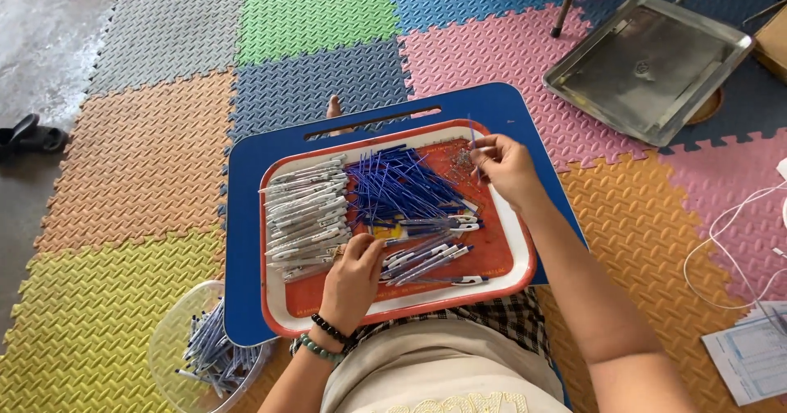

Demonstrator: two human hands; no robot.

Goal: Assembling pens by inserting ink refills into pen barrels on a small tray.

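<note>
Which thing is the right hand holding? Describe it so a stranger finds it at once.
Start at the blue lap desk and the red tray on it. At its far right corner the right hand pinches one thin blue refill, upright, unlike the heap of refills lying flat.

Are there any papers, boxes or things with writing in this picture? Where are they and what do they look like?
Printed paper sheet: bottom right on the floor mats, white with bluish lines, partly cut off.
Cardboard box: far right edge beside the metal tray, brown, only a corner shows.
Red tray: on the blue lap desk, a thin strip of small print on its lower rim.
</note>
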